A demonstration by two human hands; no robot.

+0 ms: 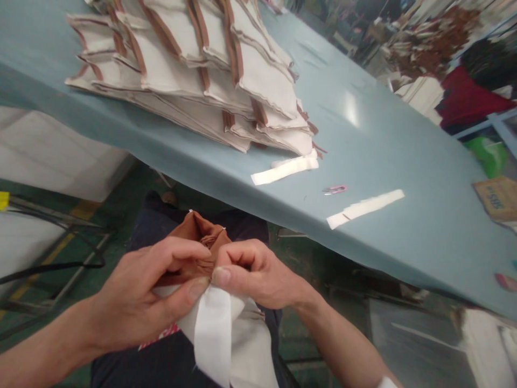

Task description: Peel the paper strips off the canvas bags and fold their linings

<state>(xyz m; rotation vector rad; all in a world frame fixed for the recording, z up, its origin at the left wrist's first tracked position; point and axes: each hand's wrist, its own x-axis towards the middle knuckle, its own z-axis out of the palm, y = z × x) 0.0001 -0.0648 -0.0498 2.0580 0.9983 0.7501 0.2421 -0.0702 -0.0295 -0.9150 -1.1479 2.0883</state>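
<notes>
Over my lap I hold a sewn fabric piece, brown (pixel 181 230) at its far end and cream (pixel 252 345) towards me. My left hand (pixel 149 291) pinches the brown cloth between thumb and fingers. Right beside it, my right hand (pixel 254 272) grips the same piece, its thumb pressed against the index finger. A white strip (pixel 212 328) hangs down from just below the thumbs. The fingers hide the spot where strip and cloth meet.
A blue-covered table (pixel 363 140) runs diagonally ahead. Stacked cream pieces with brown edging (pixel 194 70) lie on it, with white strips (pixel 365 209), pink-handled thread snips (pixel 335 189) and a cardboard box (pixel 496 198). A metal frame (pixel 81 258) stands at left.
</notes>
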